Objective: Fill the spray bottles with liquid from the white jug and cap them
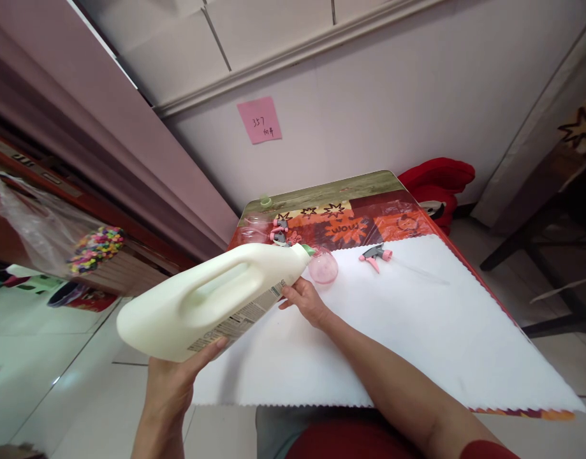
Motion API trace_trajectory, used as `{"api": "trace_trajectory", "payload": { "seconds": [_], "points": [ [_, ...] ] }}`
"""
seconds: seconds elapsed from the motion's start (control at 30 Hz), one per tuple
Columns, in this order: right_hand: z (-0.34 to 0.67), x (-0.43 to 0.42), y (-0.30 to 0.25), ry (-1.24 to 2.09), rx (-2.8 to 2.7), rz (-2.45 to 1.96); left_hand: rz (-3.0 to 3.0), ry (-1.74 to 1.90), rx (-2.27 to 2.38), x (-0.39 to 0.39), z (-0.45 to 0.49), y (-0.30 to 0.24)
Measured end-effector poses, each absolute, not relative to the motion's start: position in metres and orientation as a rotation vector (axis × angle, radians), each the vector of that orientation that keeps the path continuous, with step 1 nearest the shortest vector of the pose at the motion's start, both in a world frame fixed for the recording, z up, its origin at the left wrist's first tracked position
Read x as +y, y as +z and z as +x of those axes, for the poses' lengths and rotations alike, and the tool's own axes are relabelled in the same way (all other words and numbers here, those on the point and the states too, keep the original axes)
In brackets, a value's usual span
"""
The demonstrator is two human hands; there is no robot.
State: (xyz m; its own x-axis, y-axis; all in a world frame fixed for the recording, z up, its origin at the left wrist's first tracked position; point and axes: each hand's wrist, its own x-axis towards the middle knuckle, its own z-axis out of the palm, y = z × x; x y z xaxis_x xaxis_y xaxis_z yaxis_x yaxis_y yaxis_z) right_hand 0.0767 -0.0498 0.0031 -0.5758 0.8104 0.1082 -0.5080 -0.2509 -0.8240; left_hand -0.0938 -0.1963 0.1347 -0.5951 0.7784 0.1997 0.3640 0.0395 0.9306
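Note:
A large cream-white detergent bottle [216, 287] with a moulded handle is tilted, its green mouth [308, 250] at the right end. That mouth is over or beside a small clear pink spray bottle [324, 269] on the white cloth; I cannot tell if they touch. My left hand [182, 366] supports the detergent bottle's base from below, thumb along its label. Near the neck, my right hand [305, 299] grips the same bottle from its underside. A grey and pink spray trigger [376, 256] with a clear tube lies to the right.
A white cloth [417, 331] covers the table's near part. Further back are a green cap [265, 201], more pink and grey spray heads [279, 233] and a clear pinkish bottle [254, 229]. A pink note [259, 120] is on the wall; a red plush item [436, 185] stands behind the table.

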Motion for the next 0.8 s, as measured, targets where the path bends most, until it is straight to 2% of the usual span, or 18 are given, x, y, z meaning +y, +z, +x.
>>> {"api": "trace_trajectory", "payload": {
  "seconds": [0.8],
  "points": [
    [0.0771, -0.0498, 0.005, 1.929, -1.108, -0.446, 1.107, 1.596, 1.922, -0.1982, -0.0941, 0.1361]
  ]
}}
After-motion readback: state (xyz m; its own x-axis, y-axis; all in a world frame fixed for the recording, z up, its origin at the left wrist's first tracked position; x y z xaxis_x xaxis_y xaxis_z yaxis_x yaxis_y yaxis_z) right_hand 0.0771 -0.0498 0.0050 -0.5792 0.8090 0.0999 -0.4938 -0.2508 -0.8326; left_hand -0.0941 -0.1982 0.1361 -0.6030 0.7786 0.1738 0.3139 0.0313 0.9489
